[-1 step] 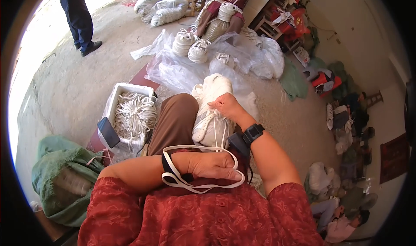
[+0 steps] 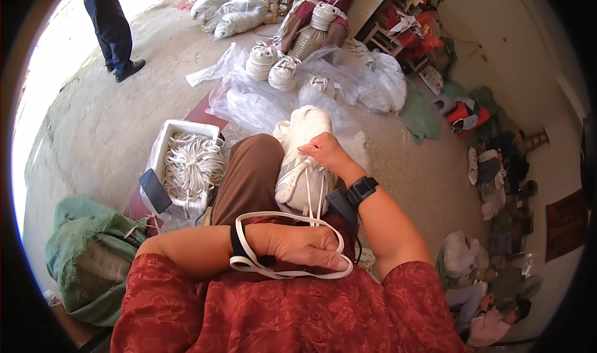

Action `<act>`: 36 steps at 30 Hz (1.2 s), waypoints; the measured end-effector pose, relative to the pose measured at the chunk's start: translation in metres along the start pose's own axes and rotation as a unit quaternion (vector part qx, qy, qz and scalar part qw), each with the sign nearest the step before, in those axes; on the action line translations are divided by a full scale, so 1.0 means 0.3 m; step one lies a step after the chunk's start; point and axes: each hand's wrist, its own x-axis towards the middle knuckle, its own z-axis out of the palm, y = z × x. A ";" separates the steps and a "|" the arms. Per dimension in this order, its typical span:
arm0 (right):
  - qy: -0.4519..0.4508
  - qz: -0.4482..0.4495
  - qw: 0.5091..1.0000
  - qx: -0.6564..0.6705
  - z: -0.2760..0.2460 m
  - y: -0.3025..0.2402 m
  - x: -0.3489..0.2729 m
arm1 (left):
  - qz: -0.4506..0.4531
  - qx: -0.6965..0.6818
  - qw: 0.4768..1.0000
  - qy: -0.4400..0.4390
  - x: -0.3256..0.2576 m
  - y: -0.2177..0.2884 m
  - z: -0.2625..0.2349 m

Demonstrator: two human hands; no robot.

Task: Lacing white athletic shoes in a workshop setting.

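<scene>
A white sneaker [image 2: 305, 182] lies across my lap, beside my brown-trousered left knee. My right hand [image 2: 326, 151] is closed at its lacing, the fingertips pressed against the upper; whether they also pinch the lace is hidden. Two strands of a white shoelace [image 2: 308, 194] run from the shoe down to my left hand [image 2: 298, 244]. That hand is closed close to my chest, thumb stretched to the right, gripping the lace. A wide lace loop [image 2: 273, 275] hangs round the hand and wrist.
Left of my knee stands a white foam box [image 2: 171, 129] of bundled laces, a phone [image 2: 155, 190] at its edge. Ahead lie plastic bags [image 2: 249, 98] and lace-wrapped shoes [image 2: 284, 73]. A seated co-worker [image 2: 320, 17] and a standing person [image 2: 109, 27] are farther off. Green sacking [image 2: 87, 260] lies left.
The lace loop round my left hand has shifted and narrowed, and the left hand has moved slightly right and down. My right hand stays at the sneaker.
</scene>
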 end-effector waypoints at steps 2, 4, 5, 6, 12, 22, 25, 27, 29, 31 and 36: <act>0.027 -0.040 0.997 -0.054 0.012 0.036 0.015 | 0.046 -0.051 0.995 -0.066 0.009 0.038 0.088; 0.028 -0.030 0.998 -0.055 0.008 0.017 0.026 | 0.094 -0.049 0.990 -0.096 0.015 0.066 0.121; 0.027 -0.021 0.998 -0.056 0.008 0.008 0.030 | 0.106 -0.077 0.987 -0.096 0.010 0.057 0.132; 0.031 -0.019 0.998 -0.055 0.009 0.010 0.030 | 0.117 -0.106 0.983 -0.097 0.010 0.049 0.143; 0.062 -0.032 0.997 -0.038 0.021 0.027 0.032 | 0.122 -0.069 0.981 -0.131 0.031 0.056 0.164; 0.174 -0.111 0.952 0.228 0.041 0.094 -0.341 | 0.269 0.200 0.942 0.008 -0.012 0.109 0.105; 0.201 -0.204 0.957 0.043 0.120 0.049 -0.433 | 0.241 0.188 0.952 0.001 -0.005 0.097 0.108; 0.227 -0.253 0.940 -0.016 0.153 0.011 -0.426 | 0.250 0.198 0.948 0.006 0.014 0.082 0.114; 0.309 -0.240 0.918 -0.064 0.162 -0.006 -0.393 | 0.239 0.195 0.951 -0.005 0.027 0.085 0.113; 0.340 -0.237 0.907 -0.074 0.172 -0.013 -0.347 | 0.227 0.192 0.955 -0.017 0.030 0.085 0.109; 0.359 -0.145 0.915 -0.115 0.190 -0.075 -0.289 | 0.222 0.198 0.955 -0.001 0.029 0.072 0.102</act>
